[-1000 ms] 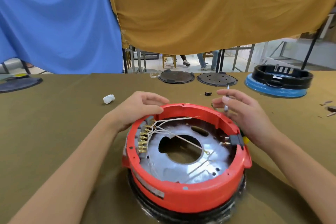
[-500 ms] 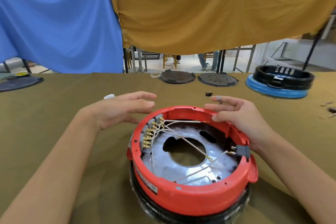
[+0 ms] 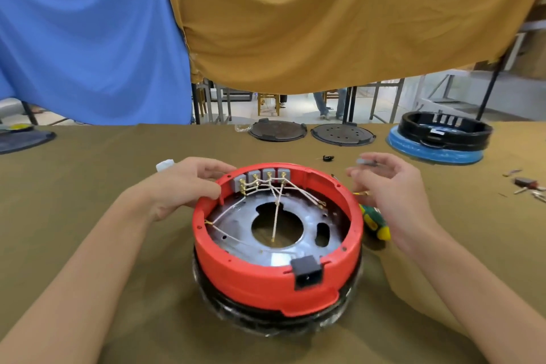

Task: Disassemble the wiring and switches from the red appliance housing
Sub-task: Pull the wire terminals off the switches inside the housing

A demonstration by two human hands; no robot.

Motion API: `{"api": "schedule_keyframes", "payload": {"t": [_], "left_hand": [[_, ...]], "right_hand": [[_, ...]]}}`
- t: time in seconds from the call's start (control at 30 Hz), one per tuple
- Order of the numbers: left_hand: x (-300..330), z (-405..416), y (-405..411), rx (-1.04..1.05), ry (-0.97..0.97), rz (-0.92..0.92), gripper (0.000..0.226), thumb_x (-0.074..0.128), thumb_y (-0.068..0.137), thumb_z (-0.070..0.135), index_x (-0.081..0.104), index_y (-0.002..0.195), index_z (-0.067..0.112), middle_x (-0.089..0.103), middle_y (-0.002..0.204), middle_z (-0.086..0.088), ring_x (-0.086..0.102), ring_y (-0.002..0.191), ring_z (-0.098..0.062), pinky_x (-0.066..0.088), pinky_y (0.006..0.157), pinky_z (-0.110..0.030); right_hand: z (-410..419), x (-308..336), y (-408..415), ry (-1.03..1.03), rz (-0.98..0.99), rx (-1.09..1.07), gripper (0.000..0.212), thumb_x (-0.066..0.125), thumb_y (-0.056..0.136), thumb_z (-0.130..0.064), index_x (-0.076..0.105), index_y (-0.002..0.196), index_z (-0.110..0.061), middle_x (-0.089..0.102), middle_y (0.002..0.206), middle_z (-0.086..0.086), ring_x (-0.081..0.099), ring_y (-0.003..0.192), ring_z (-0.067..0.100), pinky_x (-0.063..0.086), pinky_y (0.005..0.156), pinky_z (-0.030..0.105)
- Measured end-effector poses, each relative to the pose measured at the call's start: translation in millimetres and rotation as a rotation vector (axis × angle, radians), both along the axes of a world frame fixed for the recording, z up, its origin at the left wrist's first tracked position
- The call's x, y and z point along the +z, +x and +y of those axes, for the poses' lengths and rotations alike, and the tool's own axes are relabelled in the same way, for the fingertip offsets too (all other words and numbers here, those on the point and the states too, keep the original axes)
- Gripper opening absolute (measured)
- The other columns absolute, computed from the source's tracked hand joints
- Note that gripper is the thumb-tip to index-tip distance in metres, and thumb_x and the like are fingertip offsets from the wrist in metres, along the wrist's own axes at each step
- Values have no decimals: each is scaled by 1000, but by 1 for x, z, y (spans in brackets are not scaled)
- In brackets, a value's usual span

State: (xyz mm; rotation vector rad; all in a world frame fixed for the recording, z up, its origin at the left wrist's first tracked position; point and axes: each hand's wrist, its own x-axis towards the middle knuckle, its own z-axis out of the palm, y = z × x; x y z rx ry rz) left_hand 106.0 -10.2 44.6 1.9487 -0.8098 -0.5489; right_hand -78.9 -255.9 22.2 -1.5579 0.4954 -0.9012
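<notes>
Now the red housing (image 3: 277,275) sits mid-table on the olive cloth (image 3: 88,186), and the left hand (image 3: 183,186) grips its far-left rim, fingers curled over the edge. Four grey switches (image 3: 261,177) line the back wall, white wires (image 3: 276,210) fanning down. The right hand (image 3: 393,186) hovers beside the rim, loosely curled, pinching what looks like a small grey piece (image 3: 364,161), above a green-and-yellow screwdriver (image 3: 373,221).

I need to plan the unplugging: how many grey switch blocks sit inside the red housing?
4, side by side in a row on the far inner wall of the red housing: grey switch blocks. No others show.
</notes>
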Motion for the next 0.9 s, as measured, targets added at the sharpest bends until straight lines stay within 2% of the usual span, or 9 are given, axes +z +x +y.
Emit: {"api": "schedule_keyframes", "payload": {"t": [0.07,0.2,0.3,0.43,0.57,0.63,0.77,0.9], "left_hand": [[0,1,-2,-95,-38,55,51,62,67,5,73,112,25,73,115,-1,70,104,-31,57,91,-46],[-3,-7,-6,-181,-52,89,48,61,85,-6,67,125,21,70,124,1,68,111,-30,50,101,-51],[-4,-11,-8,-173,-67,72,43,59,91,-7,65,125,20,69,125,4,69,109,-23,54,97,-46],[-5,-8,-8,-73,-58,20,30,67,92,10,69,116,27,69,120,5,72,100,-16,60,86,-36],[-7,-6,-11,-69,-3,-13,18,62,97,23,72,109,31,71,112,4,71,97,-15,56,92,-38],[-7,-8,-13,-66,6,-62,18,59,98,23,71,108,32,72,110,5,71,98,-15,55,95,-41],[-7,-11,-15,-47,23,-150,18,57,99,25,70,107,35,70,111,7,68,101,-12,53,96,-41],[-9,-10,-16,-51,25,-230,19,56,99,25,68,110,36,68,110,10,67,99,-9,53,95,-39]], "right_hand": [[-1,2,-1,-81,-56,1,9,61,98,-13,66,101,-19,76,82,-2,63,60,5,54,57,19],[-1,-2,-3,-152,-136,61,17,53,103,-21,70,107,-19,70,75,1,57,57,9,52,53,20],[-3,-6,-2,-115,-164,107,22,53,102,-25,74,104,-16,65,73,-5,58,61,9,54,58,21],[-2,-10,0,-28,-158,156,18,59,99,-21,75,97,-12,71,79,-1,67,77,13,58,73,24],[2,-12,0,13,-154,202,5,64,95,-13,67,94,-10,73,83,10,71,81,25,60,75,27],[5,-12,1,28,-159,232,10,61,96,-15,67,90,-10,73,82,12,71,80,27,60,76,28],[10,-11,1,-49,-152,222,25,56,100,-24,68,89,-6,72,85,15,71,81,29,60,76,30],[14,-11,2,-176,-137,195,26,57,99,-24,66,90,-1,73,82,11,71,79,27,60,73,30]]}}
